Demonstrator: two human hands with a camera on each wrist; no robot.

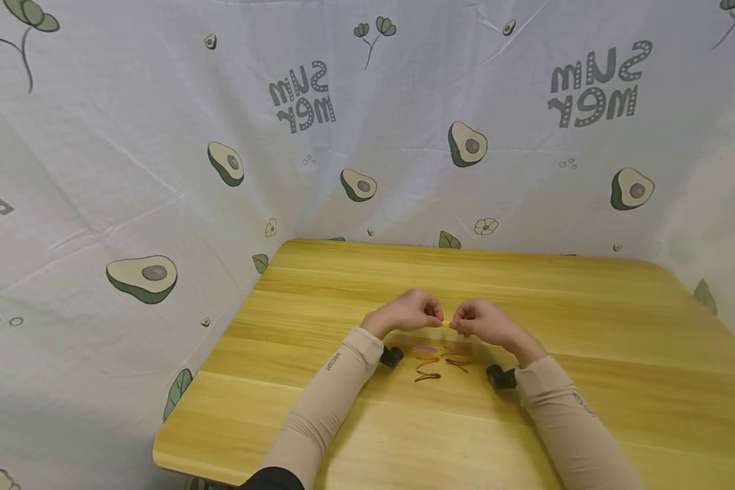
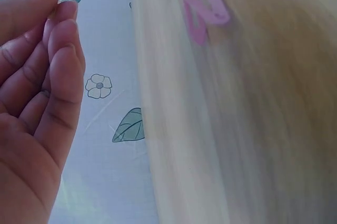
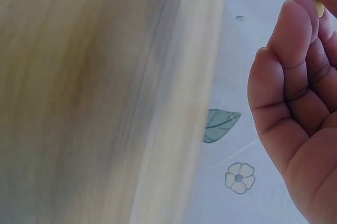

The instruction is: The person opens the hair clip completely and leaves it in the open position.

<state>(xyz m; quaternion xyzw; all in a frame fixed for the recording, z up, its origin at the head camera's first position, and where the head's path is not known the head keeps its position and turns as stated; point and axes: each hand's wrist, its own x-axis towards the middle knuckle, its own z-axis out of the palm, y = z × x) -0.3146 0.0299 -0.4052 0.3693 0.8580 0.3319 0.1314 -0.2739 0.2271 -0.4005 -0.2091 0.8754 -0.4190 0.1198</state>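
Both hands meet over the middle of the table, pinching a small yellow hair clip (image 1: pixel 446 324) between them. My left hand (image 1: pixel 412 311) holds one end with thumb and fingertips. At the other end, the thumb and fingers of my right hand (image 1: pixel 485 320) grip it. Fingertips cover much of the clip, so whether it is snapped open cannot be told. Below the hands lie a pink hair clip (image 1: pixel 425 348), an orange clip (image 1: pixel 427 362) and a brown clip (image 1: pixel 428 376) in a left column. On the right are another orange clip (image 1: pixel 455 352) and a dark brown one (image 1: pixel 458 364).
The wooden table (image 1: pixel 343 286) spreads out on all sides of the clips. A white cloth (image 1: pixel 404 88) printed with avocados hangs behind and to the left. Black wrist cameras, the left one (image 1: pixel 392 356) and the right one (image 1: pixel 501 377), sit beneath the wrists.
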